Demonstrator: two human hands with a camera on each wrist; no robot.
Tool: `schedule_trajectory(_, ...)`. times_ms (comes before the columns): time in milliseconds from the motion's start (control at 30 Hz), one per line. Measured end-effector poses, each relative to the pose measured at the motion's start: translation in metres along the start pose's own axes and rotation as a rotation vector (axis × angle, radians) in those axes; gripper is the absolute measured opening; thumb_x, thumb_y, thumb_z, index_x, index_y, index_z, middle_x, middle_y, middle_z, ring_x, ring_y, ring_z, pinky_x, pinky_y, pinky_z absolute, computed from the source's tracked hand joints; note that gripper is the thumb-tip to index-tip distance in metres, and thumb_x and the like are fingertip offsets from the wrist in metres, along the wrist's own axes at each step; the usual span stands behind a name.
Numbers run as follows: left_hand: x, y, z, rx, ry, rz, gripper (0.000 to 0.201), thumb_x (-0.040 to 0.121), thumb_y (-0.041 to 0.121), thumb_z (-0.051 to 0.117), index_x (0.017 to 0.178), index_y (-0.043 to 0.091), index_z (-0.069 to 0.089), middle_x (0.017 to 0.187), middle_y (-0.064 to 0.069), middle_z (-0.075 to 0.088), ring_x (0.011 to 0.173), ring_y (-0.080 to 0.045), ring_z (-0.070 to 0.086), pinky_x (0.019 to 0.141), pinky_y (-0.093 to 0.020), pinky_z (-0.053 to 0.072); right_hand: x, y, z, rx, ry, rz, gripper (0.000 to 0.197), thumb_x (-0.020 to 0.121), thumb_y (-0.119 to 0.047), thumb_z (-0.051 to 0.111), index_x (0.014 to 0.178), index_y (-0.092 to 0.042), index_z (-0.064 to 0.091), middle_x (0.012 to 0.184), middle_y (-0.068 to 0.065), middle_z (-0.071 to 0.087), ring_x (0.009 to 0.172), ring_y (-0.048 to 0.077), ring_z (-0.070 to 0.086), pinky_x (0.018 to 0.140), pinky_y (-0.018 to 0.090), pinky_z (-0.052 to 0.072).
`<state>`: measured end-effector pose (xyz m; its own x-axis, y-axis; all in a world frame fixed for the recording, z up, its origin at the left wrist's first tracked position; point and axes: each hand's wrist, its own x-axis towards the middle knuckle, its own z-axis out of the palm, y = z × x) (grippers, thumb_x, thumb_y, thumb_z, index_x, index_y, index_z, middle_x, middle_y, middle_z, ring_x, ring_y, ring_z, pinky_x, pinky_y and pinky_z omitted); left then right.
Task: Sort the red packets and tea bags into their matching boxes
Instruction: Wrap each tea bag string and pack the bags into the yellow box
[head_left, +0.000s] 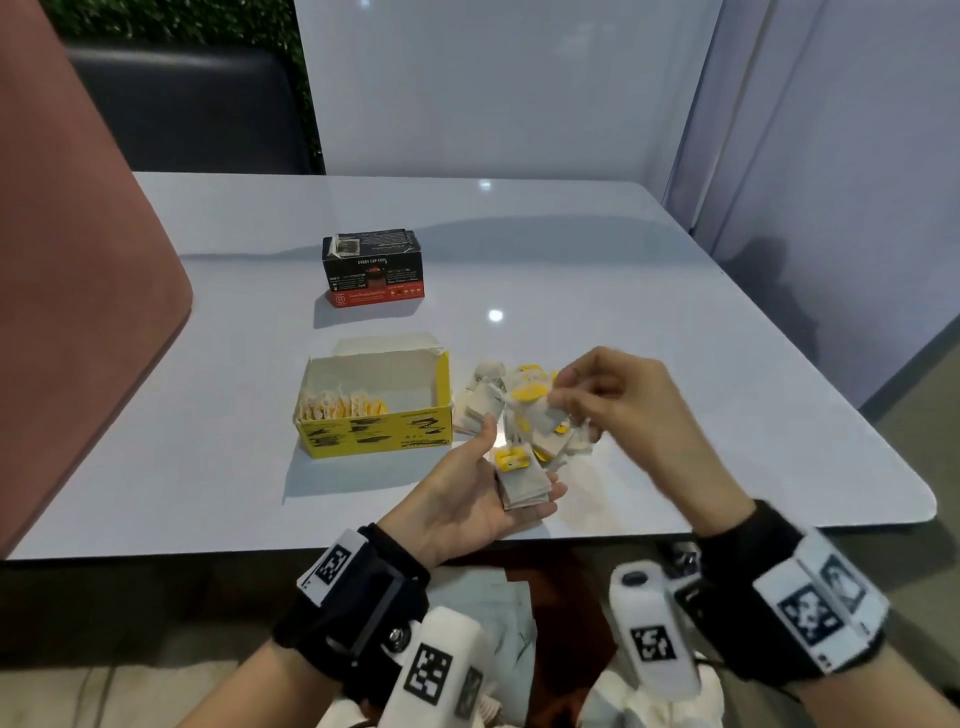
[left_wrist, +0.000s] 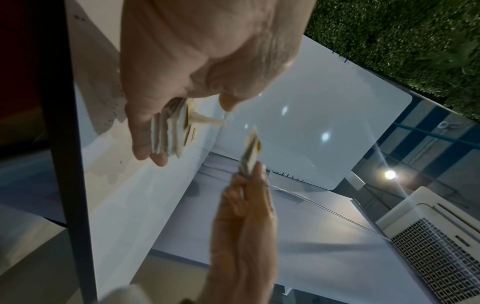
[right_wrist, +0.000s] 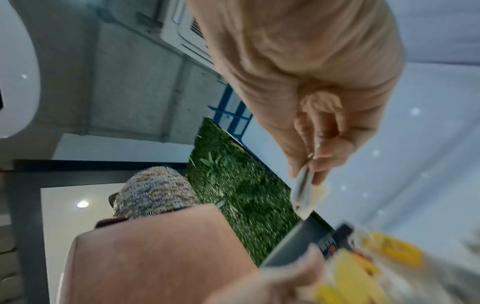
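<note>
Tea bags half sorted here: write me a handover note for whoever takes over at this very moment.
Left hand: palm up, holding a small stack of tea bags.
Right hand: fingers pinching one tea bag above the loose pile.
Yellow box: open, left of the pile, tea bags filed only at its left end.
Dark box: farther back, closed.
Done: some tea bags boxed; no red packets lie loose in view.
Left: gather the pile and put both handfuls into the yellow box.
</note>
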<state>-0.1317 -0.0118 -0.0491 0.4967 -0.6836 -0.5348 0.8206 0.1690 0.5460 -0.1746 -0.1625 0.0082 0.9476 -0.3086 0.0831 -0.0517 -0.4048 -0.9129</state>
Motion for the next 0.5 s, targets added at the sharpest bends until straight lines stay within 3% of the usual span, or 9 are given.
schedule_trajectory(100, -0.001, 0.001, 0.002, -0.037, -0.053, 0.034, 0.057, 0.095, 0.049, 0.031, 0.114, 0.003, 0.059, 0.100, -0.018, 0.066, 0.092, -0.030, 0.061, 0.086, -0.041, 0.051, -0.015, 0.025, 0.023, 0.007, -0.080, 0.112, 0.014, 0.073, 0.001, 0.073, 0.071, -0.011, 0.065, 0.063, 0.010, 0.063, 0.052, 0.020, 0.059, 0.058, 0.034, 0.055)
schedule_trajectory(167, -0.003, 0.000, 0.002, -0.060, -0.079, 0.038, 0.046, 0.098, 0.037, 0.034, 0.115, 0.000, 0.057, 0.099, -0.018, 0.067, 0.090, -0.028, 0.063, 0.081, -0.040, 0.055, -0.021, 0.034, 0.027, 0.000, -0.109, 0.142, 0.013, 0.074, 0.001, 0.072, 0.072, -0.010, 0.066, 0.059, 0.007, 0.062, 0.050, 0.017, 0.062, 0.061, 0.036, 0.058)
schedule_trajectory(333, -0.002, -0.007, -0.003, 0.104, -0.061, 0.043, 0.035, 0.099, 0.010, 0.033, 0.128, -0.006, 0.045, 0.099, -0.017, 0.056, 0.086, -0.025, 0.057, 0.079, -0.033, 0.056, -0.031, 0.034, 0.029, -0.055, -0.142, 0.124, 0.006, 0.077, -0.003, 0.071, 0.081, -0.004, 0.067, 0.058, 0.006, 0.063, 0.044, 0.009, 0.062, 0.055, 0.021, 0.056)
schedule_trajectory(433, -0.001, -0.010, -0.006, 0.174, -0.053, 0.051, 0.027, 0.097, 0.003, 0.033, 0.116, -0.007, 0.050, 0.097, -0.017, 0.057, 0.088, -0.025, 0.058, 0.088, -0.036, 0.050, -0.030, 0.030, 0.025, -0.230, -0.197, 0.073, 0.003, 0.081, -0.009, 0.067, 0.082, -0.008, 0.070, 0.062, 0.002, 0.065, 0.043, 0.003, 0.058, 0.050, 0.011, 0.048)
schedule_trajectory(500, -0.002, -0.011, -0.008, 0.202, -0.032, 0.060, 0.021, 0.097, -0.001, 0.034, 0.107, -0.007, 0.051, 0.091, -0.018, 0.061, 0.088, -0.027, 0.061, 0.087, -0.038, 0.049, -0.017, 0.025, 0.019, -0.385, -0.147, -0.053, 0.007, 0.084, -0.009, 0.063, 0.085, -0.011, 0.070, 0.069, -0.005, 0.064, 0.053, 0.003, 0.057, 0.053, 0.009, 0.044)
